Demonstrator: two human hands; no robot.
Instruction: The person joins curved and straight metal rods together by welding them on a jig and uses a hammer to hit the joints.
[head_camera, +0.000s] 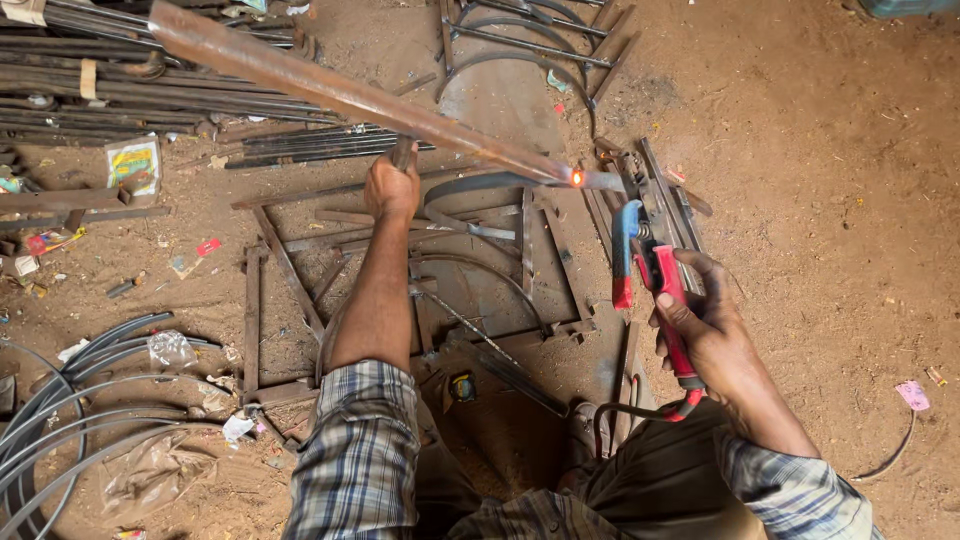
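My left hand (392, 188) grips a long rusty steel bar (330, 88) from below; the bar slants from the upper left down to a glowing orange spot (577, 178) at its lower end. My right hand (702, 325) is closed around a red-handled electrode holder (668, 305) with blue and red jaws (625, 250), pointing up toward that glowing spot. Under both hands lies a flat frame of rusty steel strips (420, 290) with curved pieces, on the dirt ground. My plaid sleeves fill the bottom of the view.
Bundles of steel rods (90, 85) lie at the upper left. Curved grey pipes (70, 400) lie at the lower left among plastic scraps. More curved metalwork (530, 45) sits at the top centre. A tape measure (462, 387) rests by my knees. Bare dirt (830, 150) spreads right.
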